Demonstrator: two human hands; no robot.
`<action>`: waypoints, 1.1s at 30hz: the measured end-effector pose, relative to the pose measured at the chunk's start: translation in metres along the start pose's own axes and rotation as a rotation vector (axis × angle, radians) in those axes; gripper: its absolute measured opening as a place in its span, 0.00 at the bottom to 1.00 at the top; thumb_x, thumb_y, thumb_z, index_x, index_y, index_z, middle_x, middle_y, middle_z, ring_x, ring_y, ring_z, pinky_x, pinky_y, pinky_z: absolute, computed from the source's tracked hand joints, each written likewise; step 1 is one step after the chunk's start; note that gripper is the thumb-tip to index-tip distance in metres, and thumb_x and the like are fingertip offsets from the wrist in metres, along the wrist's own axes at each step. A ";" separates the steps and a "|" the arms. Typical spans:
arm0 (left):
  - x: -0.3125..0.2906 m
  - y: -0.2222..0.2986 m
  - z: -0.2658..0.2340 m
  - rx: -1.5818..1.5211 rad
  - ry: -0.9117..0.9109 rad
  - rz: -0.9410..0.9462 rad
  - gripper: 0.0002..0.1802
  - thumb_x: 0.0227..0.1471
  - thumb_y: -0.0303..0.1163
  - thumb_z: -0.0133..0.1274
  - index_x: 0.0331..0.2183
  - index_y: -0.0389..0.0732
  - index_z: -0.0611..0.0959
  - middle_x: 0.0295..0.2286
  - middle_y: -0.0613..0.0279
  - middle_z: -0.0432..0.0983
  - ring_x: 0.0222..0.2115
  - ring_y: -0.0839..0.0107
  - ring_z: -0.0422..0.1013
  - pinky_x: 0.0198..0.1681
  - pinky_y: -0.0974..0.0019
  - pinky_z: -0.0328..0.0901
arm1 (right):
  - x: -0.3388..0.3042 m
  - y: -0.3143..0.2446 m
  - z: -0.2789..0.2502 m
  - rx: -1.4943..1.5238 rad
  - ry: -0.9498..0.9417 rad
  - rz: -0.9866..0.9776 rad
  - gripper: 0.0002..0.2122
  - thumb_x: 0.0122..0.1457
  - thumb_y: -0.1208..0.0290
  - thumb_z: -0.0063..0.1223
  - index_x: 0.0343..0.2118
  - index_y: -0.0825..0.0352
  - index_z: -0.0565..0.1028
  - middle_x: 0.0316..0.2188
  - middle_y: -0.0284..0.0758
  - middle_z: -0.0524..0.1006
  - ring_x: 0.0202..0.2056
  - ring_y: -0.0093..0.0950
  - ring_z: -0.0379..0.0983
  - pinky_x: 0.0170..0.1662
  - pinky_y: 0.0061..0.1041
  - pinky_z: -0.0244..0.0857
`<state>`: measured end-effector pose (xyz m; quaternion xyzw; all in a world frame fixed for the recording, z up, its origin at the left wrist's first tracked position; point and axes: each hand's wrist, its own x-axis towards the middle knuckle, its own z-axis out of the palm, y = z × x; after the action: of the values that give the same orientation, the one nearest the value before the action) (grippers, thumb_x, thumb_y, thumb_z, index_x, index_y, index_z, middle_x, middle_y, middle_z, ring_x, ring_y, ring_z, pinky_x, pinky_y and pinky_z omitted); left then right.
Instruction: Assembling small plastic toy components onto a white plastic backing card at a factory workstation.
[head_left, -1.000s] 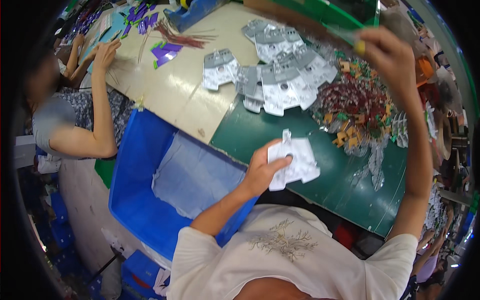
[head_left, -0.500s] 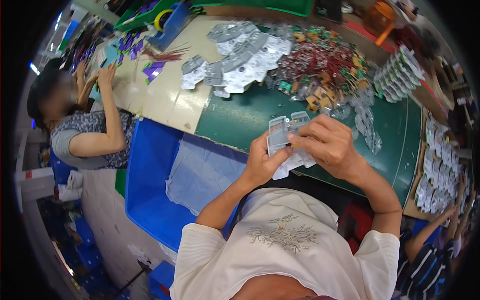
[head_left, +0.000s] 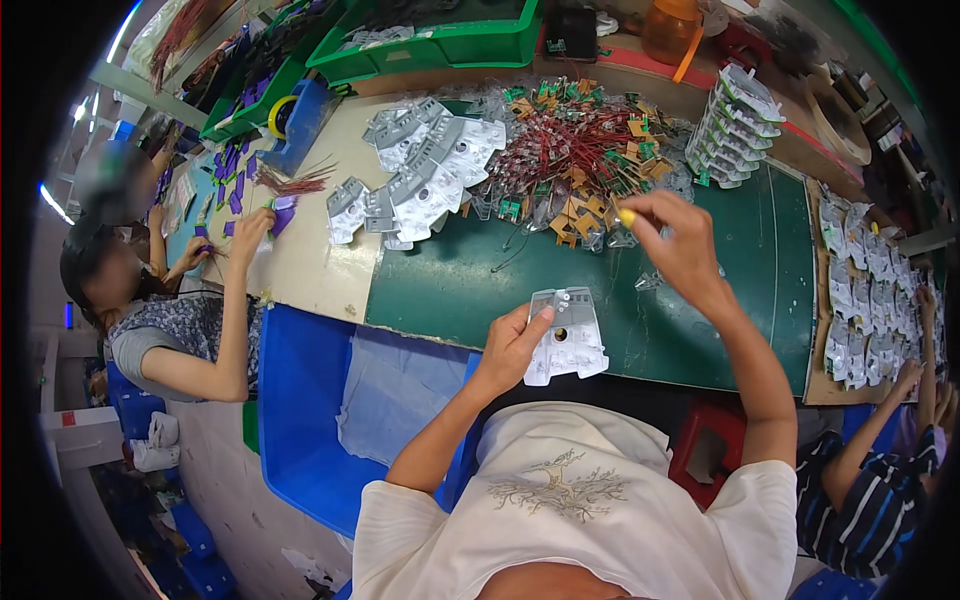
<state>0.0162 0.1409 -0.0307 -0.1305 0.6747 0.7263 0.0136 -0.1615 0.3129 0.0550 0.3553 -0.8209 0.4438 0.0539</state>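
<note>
My left hand (head_left: 512, 350) grips a grey-and-white plastic housing (head_left: 567, 350) by its left side, thumb on the face. The housing has a round dark hole in its middle and sits over the front edge of the green work surface. Raised to the right and farther off, my right hand (head_left: 680, 245) is closed in a pinch with a small yellow piece (head_left: 627, 216) at its fingertips; its exact kind is too small to tell. Just beyond those fingertips lies a heap of red wires (head_left: 560, 150) with tan and green small boards (head_left: 582, 218) and clear plastic parts.
Similar housings (head_left: 435, 170) lie overlapped at the far left, and a stack of them (head_left: 735, 125) stands at the far right. A blue bin (head_left: 300, 420) is below the table at left. A co-worker (head_left: 180, 340) handles purple parts; another person's arm (head_left: 880, 410) reaches in at right.
My right hand has left the housing and moved up and right toward the heap. The left hand has lowered the housing, its face now turned up. The view has shifted.
</note>
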 end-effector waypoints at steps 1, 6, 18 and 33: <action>0.002 0.001 0.001 0.000 -0.003 0.001 0.22 0.59 0.41 0.45 0.44 0.32 0.77 0.27 0.65 0.75 0.27 0.82 0.64 0.32 0.75 0.61 | 0.009 0.006 0.001 -0.092 -0.009 0.018 0.07 0.49 0.77 0.57 0.32 0.70 0.78 0.25 0.36 0.76 0.25 0.25 0.74 0.30 0.23 0.66; 0.011 0.003 0.010 0.109 0.129 0.111 0.23 0.58 0.38 0.46 0.49 0.30 0.73 0.28 0.59 0.76 0.27 0.80 0.67 0.31 0.70 0.63 | 0.050 0.021 0.038 -0.587 -0.085 -0.062 0.09 0.50 0.68 0.55 0.31 0.66 0.78 0.27 0.39 0.78 0.28 0.41 0.75 0.32 0.37 0.67; 0.042 0.056 -0.012 0.906 0.288 0.793 0.23 0.45 0.25 0.55 0.46 0.34 0.75 0.41 0.49 0.69 0.40 0.52 0.67 0.42 0.58 0.65 | 0.151 0.012 -0.039 0.476 -0.041 0.235 0.07 0.56 0.68 0.49 0.32 0.65 0.75 0.21 0.26 0.73 0.22 0.15 0.68 0.26 0.17 0.64; 0.244 0.128 -0.032 0.980 0.151 0.919 0.29 0.42 0.26 0.52 0.50 0.46 0.68 0.35 0.47 0.73 0.38 0.45 0.69 0.41 0.48 0.65 | 0.025 0.019 0.008 0.011 -0.345 -0.102 0.07 0.55 0.77 0.43 0.36 0.71 0.70 0.33 0.42 0.76 0.38 0.37 0.73 0.42 0.35 0.64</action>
<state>-0.2389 0.0600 0.0416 0.1404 0.9122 0.2573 -0.2862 -0.1907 0.3002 0.0470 0.4677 -0.7964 0.3776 -0.0673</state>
